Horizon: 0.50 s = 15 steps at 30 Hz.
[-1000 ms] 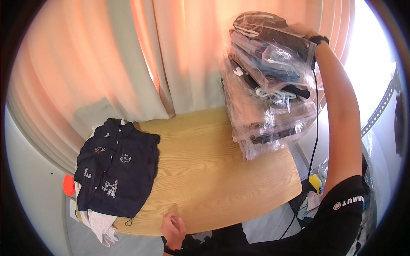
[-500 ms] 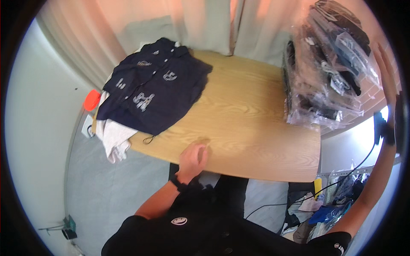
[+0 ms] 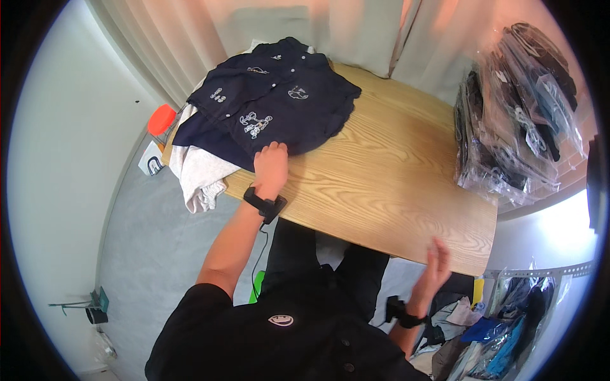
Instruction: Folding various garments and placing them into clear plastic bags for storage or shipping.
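Navy shirt: A dark, buttoned shirt [image 3: 308, 117] with pale line-drawn motifs lies front up at ten o'clock from the middle of the wooden table [image 3: 400, 168], its collar toward the curtain.
Left hand: The wearer's left hand [image 3: 272, 165] meets the shirt's hem at nine o'clock, fingers bent over the cloth; whether they pinch it or only rest there cannot be told.
Right hand: The right hand [image 3: 436, 267] hangs at five o'clock by the table's near edge, fingers released and loosely extended, holding nothing.
Wrists: A black band with a small device sits on each, the left one [image 3: 265, 204] trailing a thin cable.
Pale garment: Light cloth [image 3: 203, 168] shows from beneath the shirt at nine o'clock, part of it draped over the table's edge.
Bagged stack: Folded clothes in clear plastic [image 3: 508, 127] rise in a leaning pile at two o'clock, well apart from the shirt.
Backdrop: A pale curtain [image 3: 362, 38] hangs at twelve o'clock; an orange-red lid [image 3: 162, 119] stands out past the shirt, toward nine.
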### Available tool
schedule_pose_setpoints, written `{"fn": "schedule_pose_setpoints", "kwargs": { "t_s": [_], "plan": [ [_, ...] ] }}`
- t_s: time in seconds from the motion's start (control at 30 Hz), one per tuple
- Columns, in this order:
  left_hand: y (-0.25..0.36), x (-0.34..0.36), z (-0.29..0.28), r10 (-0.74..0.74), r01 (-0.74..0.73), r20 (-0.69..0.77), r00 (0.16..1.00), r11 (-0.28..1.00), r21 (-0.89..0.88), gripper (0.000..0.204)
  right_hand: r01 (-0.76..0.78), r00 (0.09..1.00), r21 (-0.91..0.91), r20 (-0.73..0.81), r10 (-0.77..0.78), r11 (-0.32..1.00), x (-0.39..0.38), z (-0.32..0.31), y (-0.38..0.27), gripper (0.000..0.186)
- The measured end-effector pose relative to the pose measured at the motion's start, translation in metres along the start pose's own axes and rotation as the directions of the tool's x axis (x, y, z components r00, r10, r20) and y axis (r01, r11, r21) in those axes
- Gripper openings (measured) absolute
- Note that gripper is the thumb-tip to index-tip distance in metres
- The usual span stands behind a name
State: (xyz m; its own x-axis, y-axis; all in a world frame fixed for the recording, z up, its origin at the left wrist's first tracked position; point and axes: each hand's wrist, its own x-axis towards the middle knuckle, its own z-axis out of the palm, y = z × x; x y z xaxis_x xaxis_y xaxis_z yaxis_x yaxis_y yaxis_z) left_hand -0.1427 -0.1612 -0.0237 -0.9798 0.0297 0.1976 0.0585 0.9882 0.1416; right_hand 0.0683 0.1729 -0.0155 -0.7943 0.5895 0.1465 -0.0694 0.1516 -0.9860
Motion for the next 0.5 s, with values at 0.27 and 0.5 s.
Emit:
{"fn": "schedule_pose_setpoints", "kwargs": {
  "t_s": [0.27,0.5],
  "plan": [
    [0.035,-0.054,-0.068,0.229,-0.378,-0.318,0.920,0.731,-0.567,0.010,-0.875,0.476,0.420,0.835,0.275,0.239,0.018,0.101,0.015,0.050],
    [0.062,-0.121,-0.111,0.370,-0.300,-0.110,0.922,0.508,-0.808,0.011,-0.971,0.237,0.227,0.890,0.388,0.073,0.081,0.221,0.028,0.068]
  ]
}}
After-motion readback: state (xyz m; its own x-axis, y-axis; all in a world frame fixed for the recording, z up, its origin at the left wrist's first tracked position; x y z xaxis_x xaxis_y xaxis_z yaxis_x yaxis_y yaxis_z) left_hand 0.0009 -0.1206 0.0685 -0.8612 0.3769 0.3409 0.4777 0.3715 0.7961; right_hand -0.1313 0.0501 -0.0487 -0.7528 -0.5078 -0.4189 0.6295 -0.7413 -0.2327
